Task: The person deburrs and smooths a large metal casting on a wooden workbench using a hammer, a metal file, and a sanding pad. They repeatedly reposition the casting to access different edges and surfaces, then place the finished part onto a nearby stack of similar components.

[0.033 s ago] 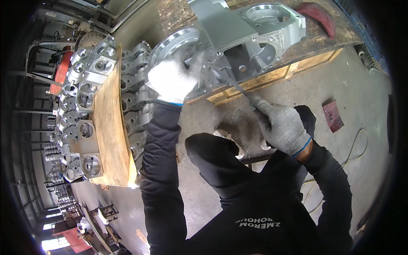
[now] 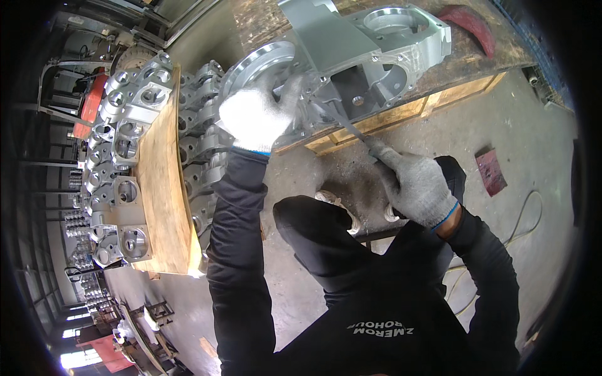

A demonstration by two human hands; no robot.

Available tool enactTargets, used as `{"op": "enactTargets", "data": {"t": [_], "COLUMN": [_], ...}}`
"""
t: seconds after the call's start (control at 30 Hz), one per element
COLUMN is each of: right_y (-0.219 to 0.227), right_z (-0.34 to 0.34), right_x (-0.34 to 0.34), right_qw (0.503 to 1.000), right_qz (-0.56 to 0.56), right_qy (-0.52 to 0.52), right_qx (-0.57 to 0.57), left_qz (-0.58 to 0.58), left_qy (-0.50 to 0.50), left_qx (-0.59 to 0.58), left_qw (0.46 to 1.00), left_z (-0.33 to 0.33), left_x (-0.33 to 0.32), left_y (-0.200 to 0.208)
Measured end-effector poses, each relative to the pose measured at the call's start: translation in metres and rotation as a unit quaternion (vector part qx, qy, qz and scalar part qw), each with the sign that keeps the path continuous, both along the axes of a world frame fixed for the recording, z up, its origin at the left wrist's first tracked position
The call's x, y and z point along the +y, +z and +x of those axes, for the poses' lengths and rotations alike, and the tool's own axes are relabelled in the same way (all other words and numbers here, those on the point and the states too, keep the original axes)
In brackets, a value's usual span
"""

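Observation:
A large silver-grey metal housing point(image 2: 338, 45), with round bored openings and bolt holes, lies on the worn wooden bench. My left hand point(image 2: 254, 119), in a pale knitted glove bleached by glare, grips its left part beside a big ring opening, thumb apart from the fingers. In my right hand point(image 2: 421, 188), also gloved, is a flat, narrow metal file point(image 2: 345, 123), the fingers closed round its near end. The file slants up and left, its far end against the housing's near edge. My left fingertips are hard to make out in the glare.
The wooden bench point(image 2: 495, 53) carries a curved red piece point(image 2: 470, 25) at the far right. Many similar castings point(image 2: 128, 150) stand at left around a wooden board point(image 2: 162, 194). A red scrap point(image 2: 491, 171) and a pale cable point(image 2: 523, 232) lie on the floor at right.

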State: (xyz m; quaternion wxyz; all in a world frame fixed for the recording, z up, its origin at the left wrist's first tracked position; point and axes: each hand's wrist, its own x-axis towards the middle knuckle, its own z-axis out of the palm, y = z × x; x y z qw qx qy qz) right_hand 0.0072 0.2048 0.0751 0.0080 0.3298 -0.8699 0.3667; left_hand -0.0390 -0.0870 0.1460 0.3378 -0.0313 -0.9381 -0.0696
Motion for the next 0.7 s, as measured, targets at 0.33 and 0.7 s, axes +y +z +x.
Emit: {"op": "enactTargets", "data": {"t": [0.33,0.7], "right_y": [0.013,0.004], "right_z": [-0.024,-0.056], "right_x": [-0.043,-0.044], "right_qw": [0.994,0.995], "right_qz": [0.094,0.011], "right_qy": [0.014,0.095], "right_qx": [0.058,-0.02], "left_qz": [-0.078,-0.044], "left_qy": [-0.007,0.0], "left_qx": [0.074,0.068], "left_qw": [0.994,0.997], "left_z": [0.004,0.001], "left_x": [-0.012,-0.013], "left_y": [-0.011,-0.017]}}
